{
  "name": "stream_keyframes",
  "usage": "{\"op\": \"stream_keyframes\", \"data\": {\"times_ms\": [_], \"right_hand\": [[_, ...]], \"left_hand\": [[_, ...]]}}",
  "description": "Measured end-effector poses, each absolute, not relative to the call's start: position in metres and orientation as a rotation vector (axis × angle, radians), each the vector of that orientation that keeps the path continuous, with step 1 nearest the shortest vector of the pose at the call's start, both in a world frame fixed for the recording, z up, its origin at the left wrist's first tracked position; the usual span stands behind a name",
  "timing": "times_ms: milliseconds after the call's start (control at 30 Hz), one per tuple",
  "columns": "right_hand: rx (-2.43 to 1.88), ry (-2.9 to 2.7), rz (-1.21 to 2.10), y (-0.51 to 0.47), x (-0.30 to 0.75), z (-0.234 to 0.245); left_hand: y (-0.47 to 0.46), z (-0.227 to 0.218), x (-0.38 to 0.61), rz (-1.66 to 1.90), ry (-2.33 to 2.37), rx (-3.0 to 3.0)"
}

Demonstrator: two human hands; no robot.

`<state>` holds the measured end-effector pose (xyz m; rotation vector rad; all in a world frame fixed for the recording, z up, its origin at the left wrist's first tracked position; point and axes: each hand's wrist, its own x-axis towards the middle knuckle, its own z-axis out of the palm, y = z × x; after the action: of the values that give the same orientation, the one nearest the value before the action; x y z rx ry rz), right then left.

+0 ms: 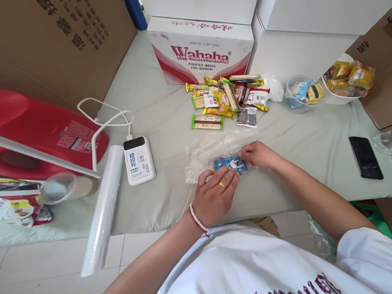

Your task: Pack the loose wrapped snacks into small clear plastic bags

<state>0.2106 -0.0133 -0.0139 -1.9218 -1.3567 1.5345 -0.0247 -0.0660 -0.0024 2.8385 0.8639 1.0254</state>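
A small blue snack packet with a white figure on it lies on a sheet of clear plastic film on the cloth-covered table. My left hand, with a ring and a beaded bracelet, rests on the packet's near side, fingers stretched out over it. At the packet's right end, the fingers of my right hand are pinched together on the film's edge; whether the packet's corner is also between them is hidden. Beyond the film lies a pile of wrapped snacks, among them yellow, green and red wrappers.
A white power bank with a cable and a roll of clear film lie to the left, near a red jug. Behind the snacks stands a Wahaha carton. Rightward are a clear tub, a white bowl and a phone.
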Motion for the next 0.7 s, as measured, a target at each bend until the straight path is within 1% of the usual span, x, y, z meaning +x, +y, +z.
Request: {"op": "stream_keyframes", "data": {"times_ms": [100,167,233,267,300,367,433,467,533,600,700], "right_hand": [[-1.913,-1.272,1.632,-0.016,0.206,-0.009],[-1.945,-1.271,1.658,-0.019,0.210,-0.007],[-2.014,-1.420,1.602,-0.019,0.221,-0.005],[-2.063,-1.557,1.504,-0.017,0.227,-0.002],[-2.123,-1.707,1.339,-0.014,0.234,0.001],[-2.216,-1.954,0.869,-0.003,0.243,0.008],[-2.185,-2.103,0.469,0.012,0.241,0.012],[-2.119,-2.178,0.364,0.021,0.236,0.012],[-1.955,-2.350,0.317,0.037,0.221,0.006],[-1.912,-2.425,0.366,0.051,0.204,-0.002],[-2.011,-2.286,0.650,0.062,0.194,-0.009]], "left_hand": [[-0.056,-0.025,-0.012,0.829,1.070,2.759],[-0.048,-0.037,-0.010,0.775,1.181,2.699],[-0.042,-0.045,-0.010,0.770,1.222,2.671],[-0.039,-0.047,-0.011,0.775,1.219,2.665],[-0.037,-0.049,-0.010,0.781,1.208,2.659],[-0.034,-0.050,-0.010,0.791,1.179,2.645],[-0.032,-0.050,-0.008,0.807,1.159,2.627],[-0.032,-0.050,-0.007,0.814,1.153,2.619],[-0.032,-0.049,-0.006,0.809,1.151,2.599],[-0.033,-0.048,-0.006,0.769,1.169,2.582],[-0.036,-0.046,-0.006,0.691,1.200,2.562]]}}
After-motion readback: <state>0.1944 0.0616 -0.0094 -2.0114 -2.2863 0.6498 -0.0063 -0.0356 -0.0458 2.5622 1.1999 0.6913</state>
